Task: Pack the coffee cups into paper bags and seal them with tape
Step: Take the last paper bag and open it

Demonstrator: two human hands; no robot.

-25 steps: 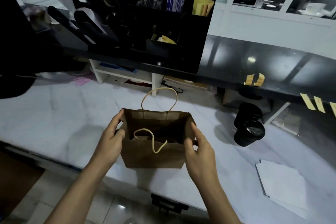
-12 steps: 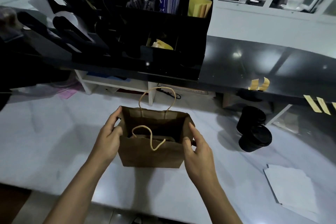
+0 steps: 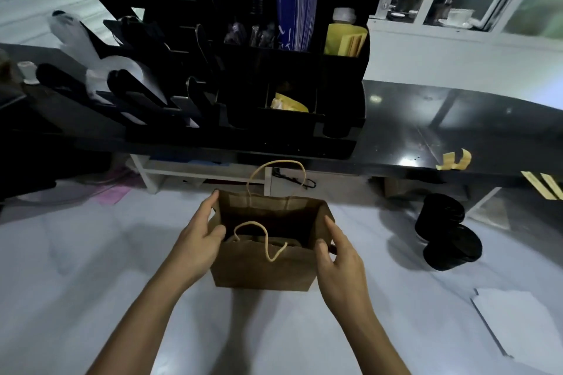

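Standing upright on the white surface (image 3: 91,268), an open brown paper bag (image 3: 262,268) is held between both hands. Left hand (image 3: 198,240): fingers curled round the bag's left rim, thumb over the near edge. Right hand (image 3: 341,259): thumb and fingers narrowly pinching the right rim. One rope handle (image 3: 275,175) rises beyond the fingers; the other droops over the near wall between the hands. Two black coffee cups (image 3: 447,234) stand well to the right of the right fingers, apart from the bag. White paper sheets (image 3: 524,323) lie nearer, further right.
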